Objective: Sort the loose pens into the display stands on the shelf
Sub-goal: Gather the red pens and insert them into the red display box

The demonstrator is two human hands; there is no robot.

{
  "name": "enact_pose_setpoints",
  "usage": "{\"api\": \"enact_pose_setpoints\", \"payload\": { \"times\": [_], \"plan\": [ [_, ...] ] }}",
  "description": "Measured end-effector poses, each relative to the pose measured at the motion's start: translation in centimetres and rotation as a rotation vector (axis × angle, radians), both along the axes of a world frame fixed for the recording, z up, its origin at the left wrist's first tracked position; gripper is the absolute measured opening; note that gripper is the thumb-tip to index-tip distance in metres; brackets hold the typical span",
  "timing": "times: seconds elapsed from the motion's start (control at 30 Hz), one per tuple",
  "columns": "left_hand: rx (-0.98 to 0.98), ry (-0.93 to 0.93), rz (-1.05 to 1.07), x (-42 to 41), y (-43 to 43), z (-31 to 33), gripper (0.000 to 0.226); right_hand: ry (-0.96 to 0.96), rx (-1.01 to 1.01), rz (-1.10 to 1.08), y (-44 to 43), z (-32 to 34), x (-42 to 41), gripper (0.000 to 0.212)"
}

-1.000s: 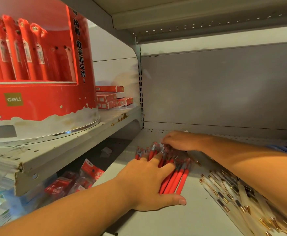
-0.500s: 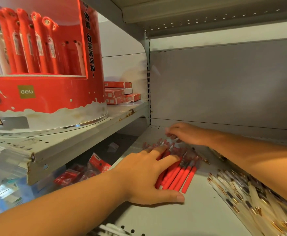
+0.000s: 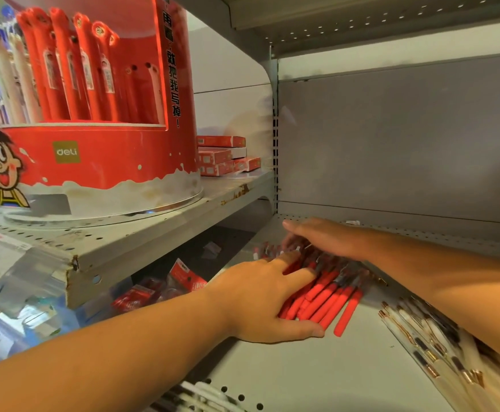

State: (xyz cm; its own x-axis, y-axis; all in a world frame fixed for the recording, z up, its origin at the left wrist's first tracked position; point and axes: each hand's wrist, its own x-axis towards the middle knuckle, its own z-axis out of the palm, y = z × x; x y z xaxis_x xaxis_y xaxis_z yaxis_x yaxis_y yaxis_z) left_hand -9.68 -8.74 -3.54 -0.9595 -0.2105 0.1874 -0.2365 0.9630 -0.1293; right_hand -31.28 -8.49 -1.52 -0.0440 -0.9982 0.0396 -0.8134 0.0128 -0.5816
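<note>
Red pens (image 3: 329,295) lie heaped on a grey shelf (image 3: 302,370). Left hand (image 3: 265,295) rests flat on them, fingers spread; right hand (image 3: 326,239) lies flat across their far ends. Red stand (image 3: 100,162) sits up left.

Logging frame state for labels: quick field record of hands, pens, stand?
left hand: fingers spread over near end of red pens
right hand: palm down on pile's far end
red pens: loose pile on lower shelf
white pens: loose, right of red pile
display stand: red, on upper shelf, left; holds upright pens
</note>
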Motion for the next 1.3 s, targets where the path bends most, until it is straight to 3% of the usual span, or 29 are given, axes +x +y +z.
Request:
{"api": "enact_pose_setpoints", "payload": {
  "times": [0.1,0.33,0.5,0.57,0.73,0.87,0.97,1.07,1.3],
  "plan": [
    [0.031,0.000,0.018,0.0,-0.1,0.0,0.077,-0.008,-0.004,0.019,0.2,0.1,-0.3,0.065],
    [0.102,-0.001,0.027,0.3,0.2,-0.3,0.078,0.092,0.017,0.061,-1.7,1.2,0.9,0.045],
    [0.017,-0.013,0.016,0.4,0.0,0.1,0.083,0.163,0.135,0.182,-3.4,1.4,4.1,0.042],
    [-0.024,-0.018,0.015,0.4,-0.1,0.2,0.084,0.155,0.172,0.216,-3.8,1.2,4.6,0.031],
    [-0.042,0.002,0.017,0.6,0.0,0.6,0.084,0.223,0.114,0.225,-3.9,1.3,3.8,0.017],
    [0.096,0.019,0.116,1.4,0.4,0.5,0.091,0.219,0.092,0.200,-3.4,0.8,2.6,0.019],
    [0.337,0.031,0.244,1.9,0.3,0.1,0.099,0.175,0.078,0.161,-3.2,0.2,2.1,0.021],
    [0.518,0.012,0.288,2.0,0.0,-0.3,0.093,0.151,0.080,0.147,-3.0,0.1,2.0,0.020],
    [0.638,0.104,0.281,1.3,-0.5,-0.5,0.090,0.110,0.042,0.150,-2.0,0.7,2.5,0.018]
  ]
}}
